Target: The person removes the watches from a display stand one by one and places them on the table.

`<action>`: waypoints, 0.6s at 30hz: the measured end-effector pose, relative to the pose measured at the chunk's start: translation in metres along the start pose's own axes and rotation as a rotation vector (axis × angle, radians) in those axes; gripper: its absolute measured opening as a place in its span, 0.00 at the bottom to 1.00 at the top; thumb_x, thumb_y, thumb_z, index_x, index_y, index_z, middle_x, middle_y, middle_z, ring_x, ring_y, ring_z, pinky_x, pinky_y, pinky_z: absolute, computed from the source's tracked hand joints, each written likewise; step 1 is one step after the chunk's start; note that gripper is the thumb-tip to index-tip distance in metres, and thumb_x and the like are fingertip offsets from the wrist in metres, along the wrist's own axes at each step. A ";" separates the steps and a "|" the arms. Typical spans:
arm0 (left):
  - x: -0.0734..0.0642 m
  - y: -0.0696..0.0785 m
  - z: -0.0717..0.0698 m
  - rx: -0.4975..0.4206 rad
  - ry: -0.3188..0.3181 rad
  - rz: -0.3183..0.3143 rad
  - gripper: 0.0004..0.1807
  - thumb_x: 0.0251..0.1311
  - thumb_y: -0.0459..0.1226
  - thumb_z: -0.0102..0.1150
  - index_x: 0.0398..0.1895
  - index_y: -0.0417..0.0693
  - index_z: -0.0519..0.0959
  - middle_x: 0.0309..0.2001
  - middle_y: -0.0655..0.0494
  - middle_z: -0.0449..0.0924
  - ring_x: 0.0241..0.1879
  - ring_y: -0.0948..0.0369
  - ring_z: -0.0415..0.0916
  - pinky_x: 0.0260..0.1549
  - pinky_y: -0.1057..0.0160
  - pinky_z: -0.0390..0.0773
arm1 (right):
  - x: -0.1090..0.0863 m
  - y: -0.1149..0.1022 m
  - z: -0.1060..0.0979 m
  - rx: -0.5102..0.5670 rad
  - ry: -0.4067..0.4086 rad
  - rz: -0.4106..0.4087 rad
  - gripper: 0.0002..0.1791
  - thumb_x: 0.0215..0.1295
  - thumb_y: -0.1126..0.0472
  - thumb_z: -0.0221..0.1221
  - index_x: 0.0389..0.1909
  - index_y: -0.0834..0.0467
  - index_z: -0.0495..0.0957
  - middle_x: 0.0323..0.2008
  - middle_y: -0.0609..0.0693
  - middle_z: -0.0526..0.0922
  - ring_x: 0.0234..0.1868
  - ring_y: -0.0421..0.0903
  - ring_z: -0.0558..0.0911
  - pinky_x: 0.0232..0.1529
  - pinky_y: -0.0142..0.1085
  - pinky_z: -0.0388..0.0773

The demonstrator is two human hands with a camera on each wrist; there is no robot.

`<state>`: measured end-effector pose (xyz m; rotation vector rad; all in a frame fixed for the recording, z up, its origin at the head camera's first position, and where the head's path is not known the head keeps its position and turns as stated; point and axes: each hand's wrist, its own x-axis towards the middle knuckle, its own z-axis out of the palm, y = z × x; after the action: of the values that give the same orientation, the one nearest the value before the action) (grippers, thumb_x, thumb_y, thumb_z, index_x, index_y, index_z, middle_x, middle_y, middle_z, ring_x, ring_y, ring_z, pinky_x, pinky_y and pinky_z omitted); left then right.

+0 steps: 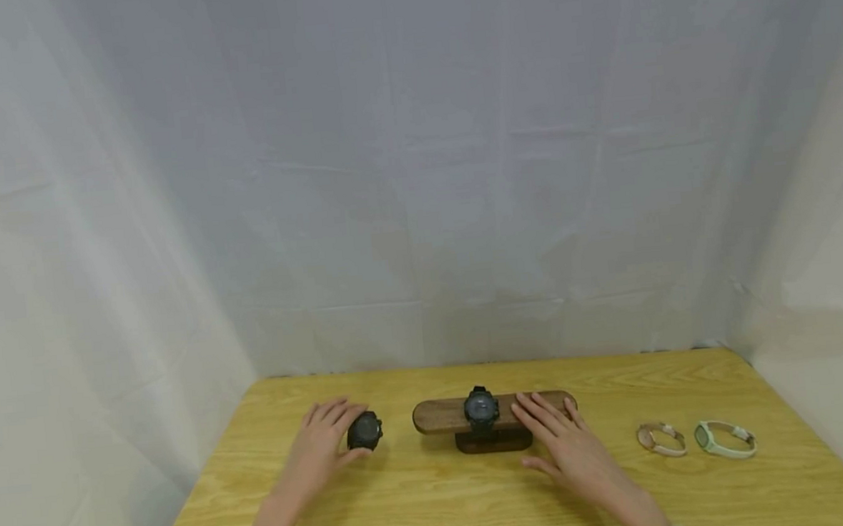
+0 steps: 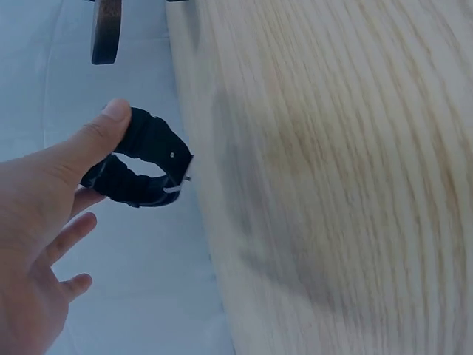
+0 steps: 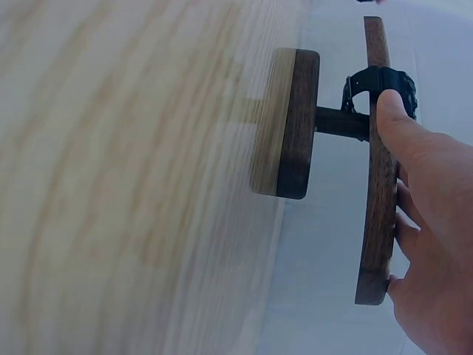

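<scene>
Stand post [image 3: 341, 122], right wrist view only

The stand [image 1: 438, 416] is brown, its watch [image 1: 482, 406] black, the tabletop [image 1: 413, 514] streaky yellow.

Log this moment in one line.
left hand: pinches black watch | right hand: touches wooden stand | on stand: second black watch | table, right: pink watch, pale-green watch

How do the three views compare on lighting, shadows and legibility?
Head: yellow tabletop, soft shadows; dial of the mounted watch on the stand too small to read. Left wrist: bluish cast, paler tabletop, diffuse shadows; the held watch in the left hand very dark, little strap detail. Right wrist: bluish too, tabletop grain soft, stand edges crisper.
</scene>
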<state>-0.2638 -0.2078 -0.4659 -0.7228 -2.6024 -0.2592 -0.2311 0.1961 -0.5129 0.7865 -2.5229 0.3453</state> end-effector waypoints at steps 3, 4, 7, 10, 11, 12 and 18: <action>-0.002 -0.002 0.001 0.009 -0.054 -0.012 0.37 0.44 0.45 0.80 0.60 0.44 0.80 0.59 0.42 0.81 0.63 0.41 0.72 0.66 0.33 0.65 | 0.000 0.000 0.000 0.002 0.004 0.002 0.46 0.57 0.48 0.73 0.74 0.58 0.66 0.76 0.53 0.63 0.75 0.57 0.64 0.69 0.68 0.59; -0.003 -0.002 0.001 0.012 -0.070 -0.015 0.37 0.44 0.45 0.81 0.60 0.44 0.80 0.59 0.43 0.81 0.63 0.41 0.72 0.66 0.33 0.65 | 0.000 0.000 0.000 0.003 0.005 0.002 0.46 0.57 0.48 0.73 0.74 0.57 0.66 0.76 0.53 0.63 0.75 0.57 0.64 0.69 0.69 0.59; -0.006 -0.003 0.000 0.002 -0.103 -0.016 0.37 0.43 0.45 0.81 0.60 0.42 0.80 0.58 0.43 0.81 0.64 0.40 0.71 0.66 0.32 0.64 | 0.000 0.000 0.001 0.005 0.006 0.002 0.46 0.57 0.48 0.73 0.74 0.57 0.66 0.76 0.53 0.63 0.74 0.58 0.65 0.69 0.69 0.59; -0.009 -0.003 0.000 -0.014 -0.138 -0.019 0.37 0.44 0.44 0.80 0.60 0.41 0.80 0.58 0.43 0.81 0.64 0.40 0.71 0.67 0.31 0.63 | 0.000 0.001 0.002 0.002 0.004 0.001 0.46 0.57 0.48 0.72 0.75 0.57 0.66 0.76 0.53 0.63 0.74 0.57 0.65 0.69 0.68 0.59; -0.009 -0.003 -0.001 -0.016 -0.150 -0.022 0.37 0.45 0.44 0.80 0.61 0.41 0.79 0.58 0.43 0.81 0.64 0.40 0.70 0.67 0.31 0.63 | 0.000 0.001 0.002 0.001 0.003 0.000 0.46 0.57 0.48 0.72 0.75 0.57 0.66 0.76 0.53 0.63 0.74 0.57 0.65 0.69 0.68 0.59; -0.010 -0.004 -0.001 -0.016 -0.158 -0.025 0.37 0.45 0.44 0.80 0.61 0.41 0.79 0.58 0.43 0.81 0.64 0.40 0.70 0.67 0.31 0.63 | 0.000 0.001 0.002 -0.001 0.003 -0.001 0.46 0.57 0.48 0.72 0.75 0.57 0.66 0.76 0.53 0.63 0.74 0.57 0.65 0.69 0.68 0.59; -0.010 -0.001 -0.002 -0.015 -0.212 -0.046 0.37 0.45 0.43 0.79 0.61 0.43 0.79 0.59 0.45 0.80 0.65 0.41 0.70 0.67 0.31 0.62 | 0.000 0.001 0.002 -0.009 0.003 -0.002 0.46 0.57 0.48 0.72 0.75 0.57 0.66 0.76 0.52 0.63 0.75 0.56 0.64 0.70 0.68 0.60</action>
<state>-0.2559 -0.2142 -0.4683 -0.7320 -2.8231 -0.2269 -0.2326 0.1964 -0.5153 0.7840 -2.5188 0.3342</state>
